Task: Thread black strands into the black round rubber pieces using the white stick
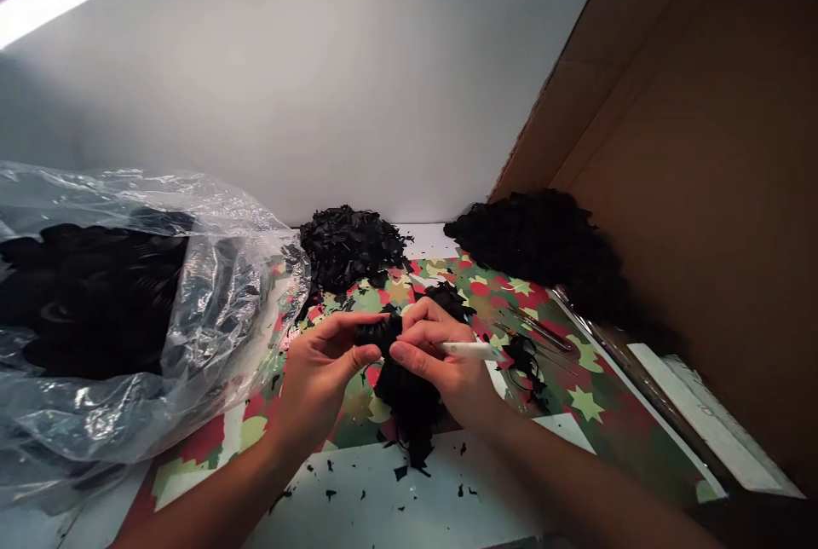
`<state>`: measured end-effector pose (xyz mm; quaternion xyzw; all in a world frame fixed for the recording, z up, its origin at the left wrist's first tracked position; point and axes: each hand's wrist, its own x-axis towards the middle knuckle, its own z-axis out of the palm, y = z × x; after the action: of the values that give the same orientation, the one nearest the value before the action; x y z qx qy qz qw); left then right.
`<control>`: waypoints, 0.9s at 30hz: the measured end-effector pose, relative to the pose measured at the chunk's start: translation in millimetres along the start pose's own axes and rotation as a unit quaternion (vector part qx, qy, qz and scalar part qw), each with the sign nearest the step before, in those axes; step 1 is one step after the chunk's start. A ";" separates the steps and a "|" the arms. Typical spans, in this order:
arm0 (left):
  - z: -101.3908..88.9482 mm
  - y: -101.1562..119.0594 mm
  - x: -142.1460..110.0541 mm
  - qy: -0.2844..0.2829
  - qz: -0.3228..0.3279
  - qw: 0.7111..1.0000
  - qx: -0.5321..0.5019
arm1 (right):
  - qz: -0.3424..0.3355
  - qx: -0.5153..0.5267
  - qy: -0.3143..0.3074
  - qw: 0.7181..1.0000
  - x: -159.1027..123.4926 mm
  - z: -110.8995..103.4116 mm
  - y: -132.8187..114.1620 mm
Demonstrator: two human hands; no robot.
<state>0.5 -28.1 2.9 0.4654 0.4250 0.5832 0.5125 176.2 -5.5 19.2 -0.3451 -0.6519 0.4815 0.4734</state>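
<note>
Left of the left hand [310, 378] lies a clear, crinkled plastic bag [221, 344] full of flat black rounded pieces [95, 297]. The left hand is nearly closed, its thumb and fingers pinching a small black ribbed piece [369, 333], which sits between both hands above the desk [358, 506]. Beyond that hand, slightly to its right, is a heap of shredded black scraps [351, 246].

The ribbed piece looks dark and matt, curved, with fine ridges side by side. It is probably light, soft and bendy, more likely to flex or twist than break; a shallow pinch at its left end should steady it without flattening the ridges. How slippery it is, I cannot tell.

The right hand [457, 370] has its fingers drawn in around a slim white-handled tool [471, 350], fingertips against or very near the piece. Just right of it are loose black strips [527, 366] and thin metal tools [543, 332]; farther out is a larger fluffy black pile [543, 242].
</note>
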 end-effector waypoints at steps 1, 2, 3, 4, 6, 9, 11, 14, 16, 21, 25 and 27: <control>0.0 -0.6 0.3 0.000 -0.003 1.000 -0.016 | 0.009 0.010 -0.005 1.000 0.2 0.6 0.2; -0.1 -0.9 0.8 0.000 -0.006 1.000 -0.027 | 0.015 0.015 -0.010 1.000 0.5 1.0 0.8; -0.3 -0.7 1.5 0.001 -0.007 1.000 -0.030 | 0.017 0.014 -0.016 1.000 0.9 1.0 1.7; -0.6 -0.3 2.3 0.001 -0.008 1.000 -0.025 | 0.014 0.006 -0.022 1.000 1.3 0.4 3.0; -1.6 1.0 3.6 0.003 -0.007 1.000 0.005 | -0.005 -0.028 -0.022 0.999 2.4 -3.0 5.7; -2.8 2.4 4.2 0.004 -0.003 0.998 0.061 | -0.056 -0.074 0.042 0.995 4.4 -12.9 7.5; -2.5 2.9 3.9 0.004 -0.001 0.996 0.092 | -0.086 -0.077 0.086 0.990 5.1 -20.2 6.5; -0.8 3.9 3.5 0.004 -0.002 0.992 0.124 | -0.097 -0.069 0.065 0.991 3.8 -25.9 3.5; 0.3 5.0 3.7 0.001 -0.006 0.990 0.139 | -0.077 -0.062 0.024 0.995 1.3 -24.5 2.2; 1.1 7.5 4.8 -0.015 -0.018 0.989 0.143 | -0.130 -0.094 -0.034 0.986 -4.4 -16.7 0.8; 0.3 8.4 5.2 -0.017 -0.026 0.989 0.145 | -0.203 -0.176 -0.098 0.958 -4.0 -18.0 -4.5; -0.2 9.0 5.3 -0.019 -0.025 0.988 0.151 | -0.219 -0.201 -0.114 0.948 -2.5 -18.9 -6.8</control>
<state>-1.8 -23.8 12.2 0.5374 0.5099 0.4903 0.4592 195.0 -4.1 26.6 -0.2246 -0.8445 0.2608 0.4103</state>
